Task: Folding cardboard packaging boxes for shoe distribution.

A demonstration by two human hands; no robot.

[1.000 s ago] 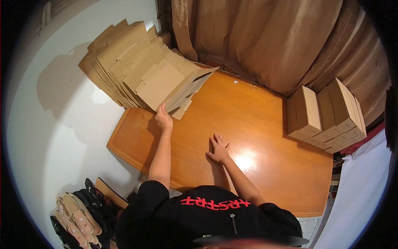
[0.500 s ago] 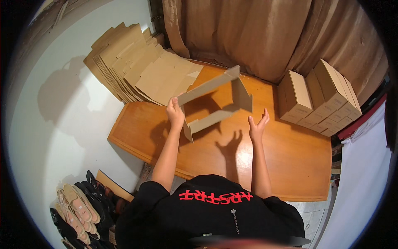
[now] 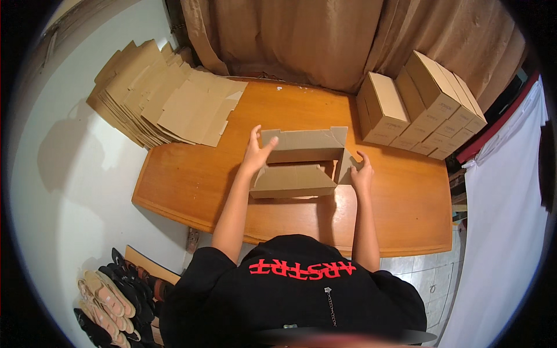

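Nearest is the wearer's black short-sleeved shirt with red lettering (image 3: 299, 301), and low on the left lies a cluster of beige and black shoes (image 3: 113, 298). Both forearms reach over the glossy orange-brown wooden tabletop (image 3: 400, 217) to an open, rectangular brown cardboard box (image 3: 299, 155), which sits between the hands, near the tabletop's front edge. The tabletop shows through a gap in its bottom; whether its underside rests on the wood cannot be told.

The left hand (image 3: 256, 153) has hold of the box's far left corner: the thumb lies over the upright far panel, the other fingers stand outside the left end, and cardboard fills the space between. The right hand (image 3: 362, 173) is at the opposite end, thumb and forefinger slightly parted and curved about the outer edge of the end flap (image 3: 346, 167); whether they pinch it cannot be told.

Farther off, a leaning stack of flattened brown cardboard sheets (image 3: 168, 104) stands at the left, and closed brown cardboard boxes (image 3: 426, 110) are piled at the right. Behind everything hangs a brown fabric curtain (image 3: 284, 40).
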